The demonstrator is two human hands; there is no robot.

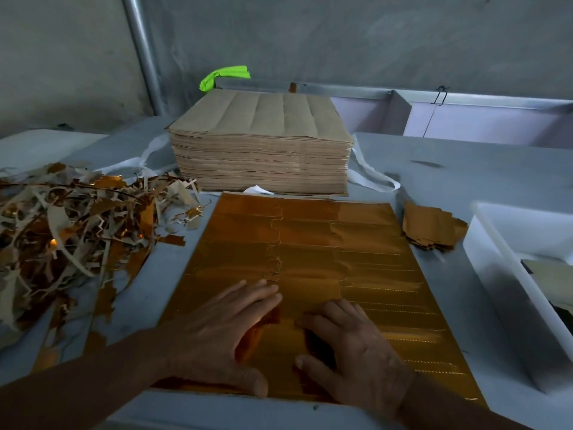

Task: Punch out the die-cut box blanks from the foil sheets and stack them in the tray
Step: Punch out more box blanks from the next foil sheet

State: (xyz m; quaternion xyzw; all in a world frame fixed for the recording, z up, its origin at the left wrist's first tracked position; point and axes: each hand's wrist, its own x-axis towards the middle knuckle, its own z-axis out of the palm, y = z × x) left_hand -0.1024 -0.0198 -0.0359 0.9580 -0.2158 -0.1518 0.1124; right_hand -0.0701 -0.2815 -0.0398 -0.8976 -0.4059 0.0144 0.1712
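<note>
- The gold foil sheet (pixel 310 259) lies flat on the grey table (pixel 465 172). The left hand (pixel 217 333) and right hand (pixel 353 346) press on its near end, fingers laid out, grasping nothing.
- Likely best: pin the waste with one palm and push each blank along its die-cut line, so the nicks snap without tearing.
- Square the loose blanks (pixel 434 228) beside the white tray (pixel 496 243) before stacking.

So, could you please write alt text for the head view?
The left hand and right hand press flat on a gold foil sheet on a grey table. Behind it stands a stack of brown sheets; a scrap pile lies left, a white tray right.
</note>
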